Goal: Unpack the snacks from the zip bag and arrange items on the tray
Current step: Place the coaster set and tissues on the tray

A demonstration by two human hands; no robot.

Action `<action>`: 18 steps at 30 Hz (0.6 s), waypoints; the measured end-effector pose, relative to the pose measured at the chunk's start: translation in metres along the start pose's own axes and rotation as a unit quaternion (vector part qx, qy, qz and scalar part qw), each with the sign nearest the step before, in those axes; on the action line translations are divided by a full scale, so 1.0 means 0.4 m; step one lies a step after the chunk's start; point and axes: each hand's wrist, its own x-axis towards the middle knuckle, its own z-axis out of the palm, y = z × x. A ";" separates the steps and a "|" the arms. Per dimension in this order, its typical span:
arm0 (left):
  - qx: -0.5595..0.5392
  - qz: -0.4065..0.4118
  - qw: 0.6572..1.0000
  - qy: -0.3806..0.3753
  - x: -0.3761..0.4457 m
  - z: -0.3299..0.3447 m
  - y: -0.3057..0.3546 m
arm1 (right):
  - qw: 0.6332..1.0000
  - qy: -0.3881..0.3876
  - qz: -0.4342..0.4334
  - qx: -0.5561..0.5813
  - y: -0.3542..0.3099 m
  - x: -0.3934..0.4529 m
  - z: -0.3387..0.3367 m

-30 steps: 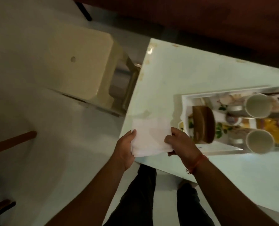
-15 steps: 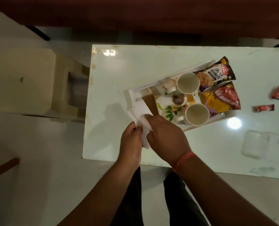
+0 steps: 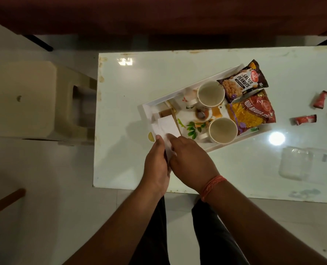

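A white tray (image 3: 146,108) lies at an angle on the white table (image 3: 149,77). On it stand two empty cups (image 3: 210,93) (image 3: 223,130), a salted peanuts packet (image 3: 242,83) and a red-yellow bhujia packet (image 3: 252,113). My left hand (image 3: 157,163) and my right hand (image 3: 191,159) both pinch a folded white napkin (image 3: 167,127), whose far end rests over the tray's left end beside a brown holder (image 3: 166,112). The clear zip bag (image 3: 300,163) lies flat at the table's right.
Small red sachets (image 3: 321,99) (image 3: 305,119) lie on the table right of the tray. A beige plastic stool (image 3: 32,100) stands left of the table. A dark red sofa edge (image 3: 158,16) runs along the far side. My legs are below the table's near edge.
The view swung right, bringing the whole tray and zip bag into sight. My hands folded the open napkin narrower and carried it from the table corner onto the tray's left end.
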 end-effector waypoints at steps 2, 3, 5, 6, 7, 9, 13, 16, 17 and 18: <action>0.007 -0.003 1.000 0.000 0.001 -0.004 0.001 | 0.999 0.005 0.019 0.029 -0.004 0.006 0.001; 0.007 -0.004 1.000 -0.001 0.001 -0.007 0.002 | 0.999 0.008 0.023 0.035 -0.006 0.008 0.003; 0.004 -0.004 1.000 -0.003 0.002 -0.012 0.005 | 0.999 0.017 0.019 0.040 -0.013 0.012 0.006; 0.003 -0.002 1.000 -0.004 0.003 -0.014 0.007 | 0.999 0.022 0.014 0.044 -0.017 0.012 0.007; 0.004 -0.001 1.000 -0.006 0.004 -0.018 0.010 | 0.998 0.024 0.008 0.049 -0.023 0.014 0.009; 0.016 0.002 1.000 -0.008 0.005 -0.024 0.015 | 0.998 0.022 0.000 0.061 -0.034 0.019 0.015; 0.034 -0.001 0.999 -0.019 0.005 -0.038 0.029 | 0.998 0.005 -0.025 0.055 -0.048 0.031 0.034; 0.034 0.000 0.998 -0.043 -0.002 -0.044 0.045 | 0.997 -0.016 -0.026 0.066 -0.047 0.036 0.041; 0.030 0.001 0.998 -0.055 -0.004 -0.047 0.050 | 0.997 -0.025 -0.022 0.072 -0.045 0.037 0.042; 0.025 0.004 0.997 -0.069 -0.006 -0.051 0.056 | 0.996 -0.031 -0.016 0.084 -0.043 0.037 0.043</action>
